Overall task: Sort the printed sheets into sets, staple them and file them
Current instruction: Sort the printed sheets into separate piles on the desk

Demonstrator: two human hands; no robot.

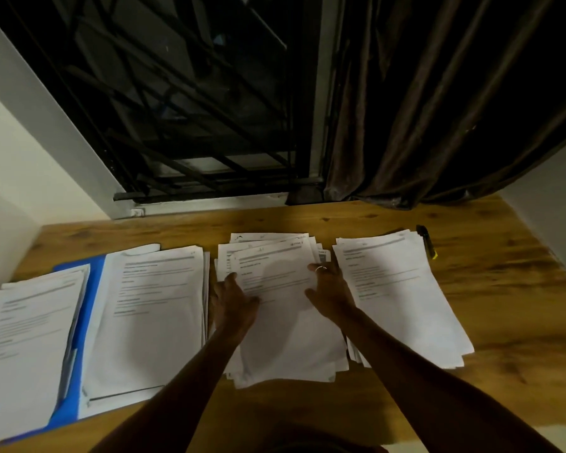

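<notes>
Four piles of white printed paper sheets lie in a row on the wooden desk, text side up. The far-left pile (30, 338) and the neat second pile (151, 322) rest on an open blue plastic folder (66, 411) lying flat. The middle pile (285, 338) is untidy, its sheets fanned and skewed. The right pile (399, 295) lies angled, its edges slightly staggered, just beside the middle one.

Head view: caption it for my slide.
Left hand and right hand rest on the untidy middle stack on the wooden desk.
</notes>
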